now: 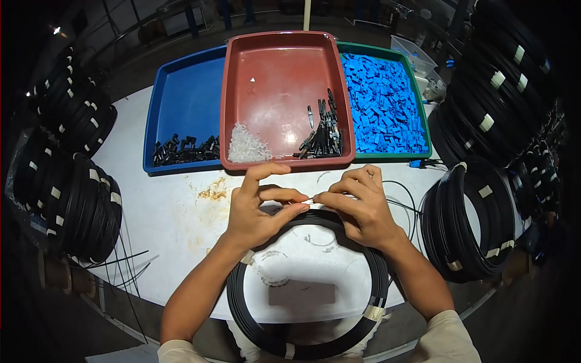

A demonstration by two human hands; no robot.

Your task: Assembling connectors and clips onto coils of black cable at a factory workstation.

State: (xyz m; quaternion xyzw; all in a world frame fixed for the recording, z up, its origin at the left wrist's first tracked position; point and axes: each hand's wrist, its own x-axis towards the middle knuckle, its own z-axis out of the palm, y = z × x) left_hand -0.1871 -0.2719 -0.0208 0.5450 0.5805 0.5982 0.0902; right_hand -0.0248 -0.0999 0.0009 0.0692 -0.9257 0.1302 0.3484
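Above the far rim of a taped coil of black cable (379,275), my two hands meet fingertip to fingertip. Thumb and index finger of my left hand (254,212) pinch a small whitish piece (306,204), its other fingers raised and bent. My right hand (363,209) is closed in a pinch on a thin dark cable end that meets this piece. Fingertips cover most of the joint, so how far one sits inside the other is hidden. The coil rests partly on the white table and partly over its near edge, between my forearms.
A red tray (284,40) holds clear small tubes (247,147) and black connector parts (324,133). Beside it are a blue tray (181,109) with black pieces and a green tray (428,136) of blue clips. Cable coils (91,212) stand left, more coils (445,224) right.
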